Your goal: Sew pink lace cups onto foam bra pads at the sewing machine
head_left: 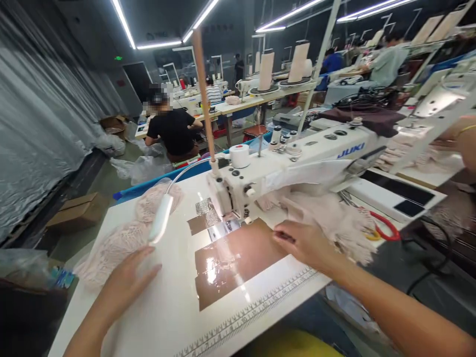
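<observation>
My left hand (128, 280) hovers over or rests on the left of the white sewing table (163, 317), fingers stretched out and holding nothing. Beside it lies a bundle of pale pink lacy fabric (111, 253), with a second bundle (154, 201) behind. Curled closed, my right hand (312, 248) is at the right edge of a shiny brown sheet (234, 263) on the tabletop. A small dark object (285, 237) shows between its fingers; its kind is unclear. The white sewing machine (241, 183) stands just behind the sheet, its needle area partly hidden.
Red-handled scissors (388, 225) lie right, near more pale fabric (327, 213). A lit lamp (161, 218) on a bent neck stands left of the machine head. A ruler strip (253, 310) runs along the front edge. A person in black (173, 131) sits beyond the table.
</observation>
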### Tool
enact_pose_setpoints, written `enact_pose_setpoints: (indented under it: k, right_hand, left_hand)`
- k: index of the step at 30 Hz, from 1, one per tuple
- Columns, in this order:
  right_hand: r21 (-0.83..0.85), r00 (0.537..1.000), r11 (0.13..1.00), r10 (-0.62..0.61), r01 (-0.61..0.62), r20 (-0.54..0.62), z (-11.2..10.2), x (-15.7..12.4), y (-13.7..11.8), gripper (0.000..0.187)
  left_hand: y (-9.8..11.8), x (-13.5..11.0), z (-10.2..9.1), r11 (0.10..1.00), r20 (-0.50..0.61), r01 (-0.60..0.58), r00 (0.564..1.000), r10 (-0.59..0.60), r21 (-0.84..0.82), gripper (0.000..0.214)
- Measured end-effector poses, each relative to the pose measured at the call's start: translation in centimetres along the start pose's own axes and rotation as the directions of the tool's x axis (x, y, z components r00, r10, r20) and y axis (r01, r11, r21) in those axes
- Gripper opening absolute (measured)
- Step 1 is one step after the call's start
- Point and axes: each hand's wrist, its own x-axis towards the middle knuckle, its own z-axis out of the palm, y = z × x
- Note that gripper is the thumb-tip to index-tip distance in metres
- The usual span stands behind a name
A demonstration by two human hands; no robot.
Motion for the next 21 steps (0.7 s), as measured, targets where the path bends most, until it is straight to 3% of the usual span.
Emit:
enact_pose_setpoints:
  k: [2, 4, 7, 10, 12, 15, 17, 19, 21]
  right_hand:
    - [-0.197, 0.969, 0.964, 0.139, -0.179, -0.203, -1.8, -1.3, 3.2, 0.024]
    - [-0.381, 0.949, 0.882, 0.187, -0.276, -0.255, -2.9, -2.2, 5.5, 0.024]
    - [-0.478, 0.963, 0.856, 0.076, -0.196, -0.258, -3.2, -3.1, 6.8, 0.015]
    - [-0.447, 0.917, 0.890, -0.098, -0.094, -0.388, -2.7, -3.7, 6.3, 0.013]
    - [-0.417, 0.891, 0.908, -0.166, -0.029, -0.423, -2.3, -3.9, 5.6, 0.012]
    - [-0.341, 0.896, 0.936, -0.221, 0.083, -0.386, -1.7, -4.1, 4.9, 0.015]
    - [-0.268, 0.906, 0.952, -0.239, 0.148, -0.348, -1.4, -4.4, 4.9, 0.020]
    - [-0.185, 0.923, 0.966, -0.231, 0.180, -0.308, -1.4, -4.8, 5.2, 0.022]
    - [-0.095, 0.949, 0.984, -0.173, 0.152, -0.265, -1.8, -5.1, 5.9, 0.020]
  left_hand:
    - [3.2, -1.0, 0.8, 0.995, 0.133, -0.016, 0.991, 0.029, -0.100, 0.052]
    - [6.7, -1.6, 2.0, 0.971, 0.235, -0.076, 0.963, 0.130, -0.225, 0.044]
    - [12.2, -1.6, 4.2, 0.866, 0.366, -0.129, 0.869, 0.333, -0.483, 0.037]
    - [17.8, -0.8, 6.8, 0.677, 0.415, 0.003, 0.792, 0.449, -0.736, 0.037]
    - [21.4, 0.2, 8.8, 0.540, 0.398, 0.112, 0.800, 0.449, -0.834, 0.038]
    - [25.9, 2.6, 12.1, 0.353, 0.366, 0.240, 0.862, 0.351, -0.904, 0.043]
    - [27.9, 4.5, 14.1, 0.231, 0.374, 0.313, 0.875, 0.306, -0.921, 0.045]
    - [29.2, 6.1, 15.7, 0.169, 0.341, 0.303, 0.900, 0.273, -0.938, 0.042]
    - [29.8, 7.0, 16.6, 0.162, 0.309, 0.275, 0.918, 0.247, -0.948, 0.036]
